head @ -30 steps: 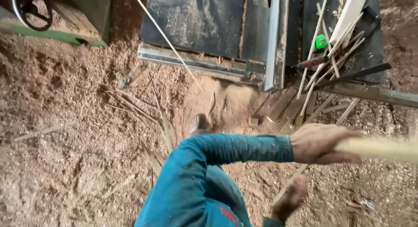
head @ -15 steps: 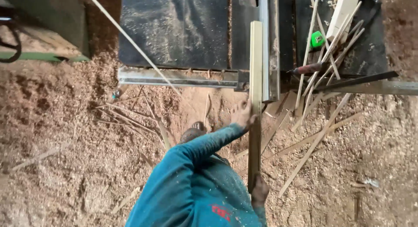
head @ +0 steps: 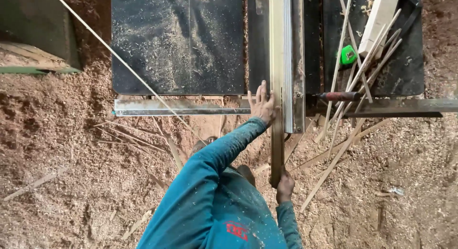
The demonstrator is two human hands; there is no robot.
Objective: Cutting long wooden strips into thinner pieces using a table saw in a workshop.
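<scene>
A long pale wooden strip lies lengthwise on the dark saw table, pressed against the metal fence. My left hand rests flat against the strip's left side at the table's front edge. My right hand grips the strip's near end, which hangs out over the sawdust floor. Both arms wear teal sleeves.
Thin wood offcuts, a green tape measure, a red-handled tool and a pale block lie on the table's right side. A front rail spans the table. Sawdust and slivers cover the floor.
The strip swung from the right side to lie along the fence and slid further onto the table. My left hand moved to its side, my right hand to its near end.
</scene>
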